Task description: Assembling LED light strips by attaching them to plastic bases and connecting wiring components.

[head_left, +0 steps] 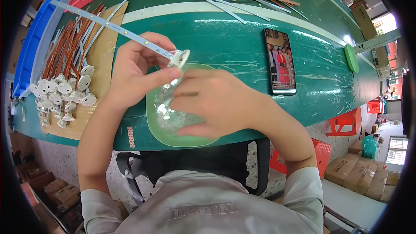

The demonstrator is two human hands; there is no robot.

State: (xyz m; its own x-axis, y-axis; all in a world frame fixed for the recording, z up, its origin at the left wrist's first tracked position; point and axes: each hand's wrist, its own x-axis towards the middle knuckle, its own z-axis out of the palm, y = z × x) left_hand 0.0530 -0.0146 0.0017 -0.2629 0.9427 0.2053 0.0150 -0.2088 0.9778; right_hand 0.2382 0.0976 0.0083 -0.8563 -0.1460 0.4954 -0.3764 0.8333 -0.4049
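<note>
Head view: the left hand (138, 71) pinches a thin strip (104, 22) near its white plastic end (179, 59); the right hand (214, 99), curled, grip unclear, hangs over glossy clear pieces (166, 116) in a rounded bowl (157, 133). Beyond that hand, scuffed tabletop (247, 60) stretches to the phone (281, 60).

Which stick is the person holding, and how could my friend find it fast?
Look at the green table, then the pale green bowl by its near edge. Near the bowl, the left hand holds a thin pale-blue strip with yellow dots and a white end piece. Unlike the strips heaped on the cardboard, this one is held up in the air.
</note>
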